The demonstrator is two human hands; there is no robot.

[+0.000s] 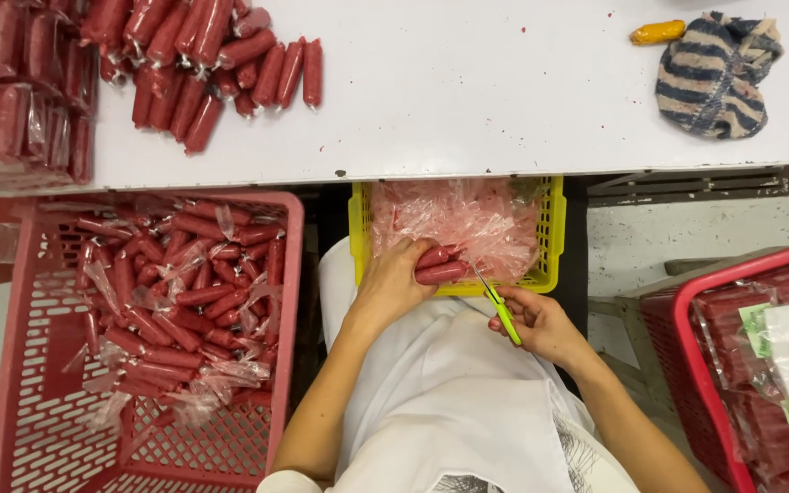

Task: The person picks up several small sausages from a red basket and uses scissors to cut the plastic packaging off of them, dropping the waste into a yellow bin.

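Head view: left hand (393,285) clenched around two red sausages (438,265), held over near rim of yellow basket (360,219) full of clear wrapper scraps. Right hand (541,324) grips green-handled scissors (501,309), fingers closed round handles, blades pointing at wrapper end beside sausages. Judgement: snip only film tail, keep blade tips off left fingertips, hold sausages over basket so scraps drop inside. Pink crate (287,274) of wrapped sausages sits left; unwrapped pile (212,68) on white surface (504,91).
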